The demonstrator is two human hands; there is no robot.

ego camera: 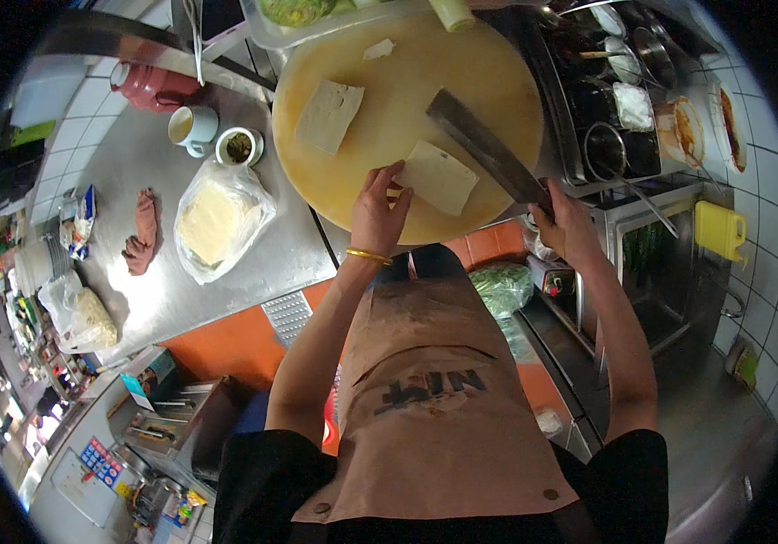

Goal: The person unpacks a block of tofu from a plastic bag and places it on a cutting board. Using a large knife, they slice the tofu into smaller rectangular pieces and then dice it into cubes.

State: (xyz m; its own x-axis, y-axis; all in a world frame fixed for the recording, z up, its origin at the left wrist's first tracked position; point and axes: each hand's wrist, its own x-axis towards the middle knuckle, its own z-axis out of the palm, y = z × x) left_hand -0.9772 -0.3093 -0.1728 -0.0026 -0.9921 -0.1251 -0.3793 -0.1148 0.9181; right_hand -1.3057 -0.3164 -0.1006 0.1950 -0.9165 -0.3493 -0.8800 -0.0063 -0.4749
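My right hand point(564, 221) grips a cleaver point(487, 146) by its handle. Its broad blade slants up and left over a round chopping board point(389, 129). Just left of the blade lies a flat, pale slab that looks like tofu point(440, 178). At that slab's left edge is my left hand point(382, 207), index finger and thumb apart, the fingertips at or against the edge. A second slab of the same kind point(330, 117) rests on the board's left side. Near the board's far rim is a small white scrap point(379, 49).
Left of the board, a steel counter point(158, 231) carries a bagged pale block point(215, 221), a small bowl point(238, 146), a mug point(193, 129) and a cloth point(143, 231). A plastic tub point(294, 30) overhangs the board's far edge. Seasoning containers with ladles point(604, 153) stand at right.
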